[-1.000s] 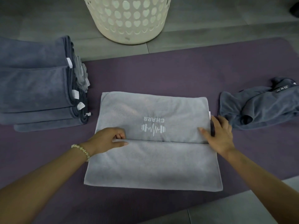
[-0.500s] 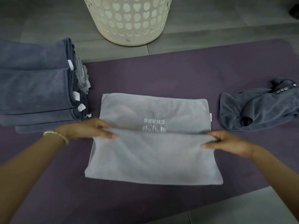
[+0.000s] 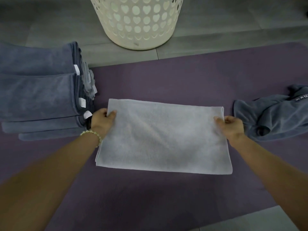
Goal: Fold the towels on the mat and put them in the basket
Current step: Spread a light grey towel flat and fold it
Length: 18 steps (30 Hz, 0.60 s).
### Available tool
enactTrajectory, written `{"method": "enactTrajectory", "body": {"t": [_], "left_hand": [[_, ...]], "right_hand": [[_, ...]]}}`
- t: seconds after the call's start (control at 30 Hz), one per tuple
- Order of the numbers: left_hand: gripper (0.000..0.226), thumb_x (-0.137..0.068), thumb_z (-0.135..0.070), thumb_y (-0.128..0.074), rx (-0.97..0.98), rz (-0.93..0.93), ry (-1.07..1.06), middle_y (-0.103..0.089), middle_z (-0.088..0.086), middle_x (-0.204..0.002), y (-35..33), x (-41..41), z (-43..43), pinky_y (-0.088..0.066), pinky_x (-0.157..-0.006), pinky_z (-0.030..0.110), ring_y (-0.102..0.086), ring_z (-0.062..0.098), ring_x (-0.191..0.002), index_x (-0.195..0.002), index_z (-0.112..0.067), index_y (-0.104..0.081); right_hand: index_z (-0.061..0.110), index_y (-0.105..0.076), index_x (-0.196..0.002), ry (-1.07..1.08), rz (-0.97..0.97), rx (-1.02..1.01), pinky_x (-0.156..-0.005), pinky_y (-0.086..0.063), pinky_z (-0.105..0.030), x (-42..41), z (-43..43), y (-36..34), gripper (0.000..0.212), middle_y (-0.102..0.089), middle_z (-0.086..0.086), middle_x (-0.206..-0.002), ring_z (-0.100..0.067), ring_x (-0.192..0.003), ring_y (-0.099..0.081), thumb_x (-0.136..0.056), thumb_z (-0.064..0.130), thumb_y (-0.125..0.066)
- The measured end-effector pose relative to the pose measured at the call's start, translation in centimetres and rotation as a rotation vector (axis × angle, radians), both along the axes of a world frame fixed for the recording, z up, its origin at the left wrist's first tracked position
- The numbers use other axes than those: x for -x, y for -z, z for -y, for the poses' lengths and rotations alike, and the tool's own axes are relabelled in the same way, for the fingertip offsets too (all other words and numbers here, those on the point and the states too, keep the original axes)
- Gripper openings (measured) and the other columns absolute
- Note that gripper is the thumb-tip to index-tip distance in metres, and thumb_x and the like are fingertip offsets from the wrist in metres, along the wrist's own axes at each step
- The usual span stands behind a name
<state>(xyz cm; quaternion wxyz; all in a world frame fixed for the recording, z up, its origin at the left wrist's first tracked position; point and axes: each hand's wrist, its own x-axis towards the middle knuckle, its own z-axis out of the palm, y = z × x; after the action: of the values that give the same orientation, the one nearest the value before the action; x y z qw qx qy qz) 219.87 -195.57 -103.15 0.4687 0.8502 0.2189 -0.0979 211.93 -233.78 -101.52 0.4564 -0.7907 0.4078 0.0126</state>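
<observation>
Light grey towel, centre of the frame, lying doubled on the purple mat. Its closed fold runs along the lower edge and the layered edges meet along the upper one. The left hand pinches the towel's upper-left corner, thumb on top and fingers curled beneath. The right hand pinches the right-hand edge just below the upper-right corner in the same way. Gripping at both ends probably keeps the top layer taut and square over the layer below, so the edges line up before the next fold.

Both forearms reach in from the lower corners of the frame, low over the mat, with wrists turned inward. A beaded bracelet sits on the left wrist.

A stack of folded dark towels lies at left, just beside the left hand, seemingly kept for loading together. One crumpled dark towel waits at right. The basket stands on the floor at top centre, beyond the mat, well apart from the hands.
</observation>
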Motion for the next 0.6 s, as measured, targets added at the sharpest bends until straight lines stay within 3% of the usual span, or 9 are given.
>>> {"method": "enactTrajectory", "body": {"t": [0.07,0.13,0.27,0.33,0.4,0.5,0.6], "left_hand": [[0.014,-0.092,-0.02,-0.06,-0.019,0.134,0.023,-0.06,0.005,-0.079,-0.3,-0.3,0.2,-0.041,-0.067,0.023,-0.053,0.018,-0.072,-0.088,-0.008,-0.058],[0.015,-0.093,-0.021,-0.059,0.005,0.146,0.033,-0.057,0.0,-0.072,-0.5,-0.8,0.3,-0.042,-0.056,0.016,-0.05,0.013,-0.064,-0.086,-0.008,-0.056],[0.037,-0.092,-0.039,-0.057,-0.13,-0.11,0.114,-0.047,0.003,-0.066,-0.8,-0.3,0.1,-0.036,-0.052,0.023,-0.046,0.02,-0.066,-0.068,-0.011,-0.049],[0.035,-0.09,-0.042,-0.059,-0.095,-0.216,0.178,-0.057,0.004,-0.075,-0.9,1.2,-0.9,-0.042,-0.061,0.026,-0.054,0.02,-0.073,-0.077,-0.01,-0.059],[0.041,-0.087,-0.047,-0.061,-0.072,-0.322,0.279,-0.066,0.004,-0.085,-1.1,3.2,-2.4,-0.048,-0.068,0.027,-0.062,0.018,-0.077,-0.088,-0.006,-0.067],[0.044,-0.085,-0.05,-0.061,-0.073,-0.405,0.412,-0.072,0.003,-0.094,-1.1,6.2,-4.9,-0.054,-0.077,0.03,-0.068,0.019,-0.088,-0.097,-0.008,-0.071],[0.032,-0.089,-0.039,-0.058,0.125,-0.373,0.38,-0.072,0.002,-0.101,-1.5,8.2,-6.1,-0.053,-0.082,0.027,-0.068,0.019,-0.096,-0.106,-0.014,-0.069]], "right_hand": [[0.013,-0.038,-0.055,0.0,0.025,0.078,-0.045,-0.032,-0.021,-0.2,0.3,0.0,0.042,-0.038,0.0,-0.051,-0.014,-0.05,-0.031,-0.091,0.018,-0.06],[0.015,-0.036,-0.053,0.028,0.049,0.08,-0.041,-0.03,-0.018,-0.2,0.5,-0.3,0.045,-0.039,0.004,-0.047,-0.014,-0.05,-0.031,-0.091,0.02,-0.061],[0.015,-0.053,-0.066,0.015,-0.046,-0.099,-0.055,-0.038,-0.02,0.7,0.1,-1.5,0.029,-0.055,0.002,-0.073,-0.01,-0.063,-0.049,-0.087,0.028,-0.068],[0.012,-0.062,-0.076,-0.066,-0.123,-0.19,-0.068,-0.048,-0.026,2.1,0.4,-1.6,0.025,-0.065,-0.003,-0.087,-0.014,-0.072,-0.059,-0.082,0.034,-0.072],[0.012,-0.07,-0.091,-0.156,-0.236,-0.263,-0.084,-0.053,-0.036,4.4,0.8,-1.5,0.042,-0.071,-0.002,-0.098,-0.02,-0.085,-0.067,-0.07,0.048,-0.079],[0.018,-0.071,-0.102,-0.279,-0.395,-0.317,-0.087,-0.054,-0.037,8.2,1.0,-0.9,0.075,-0.074,0.002,-0.099,-0.02,-0.095,-0.069,-0.044,0.065,-0.08],[0.015,-0.069,-0.104,-0.304,-0.317,-0.291,-0.092,-0.051,-0.037,10.5,0.5,-0.4,0.046,-0.071,-0.004,-0.108,-0.02,-0.096,-0.067,-0.072,0.047,-0.076]]}}
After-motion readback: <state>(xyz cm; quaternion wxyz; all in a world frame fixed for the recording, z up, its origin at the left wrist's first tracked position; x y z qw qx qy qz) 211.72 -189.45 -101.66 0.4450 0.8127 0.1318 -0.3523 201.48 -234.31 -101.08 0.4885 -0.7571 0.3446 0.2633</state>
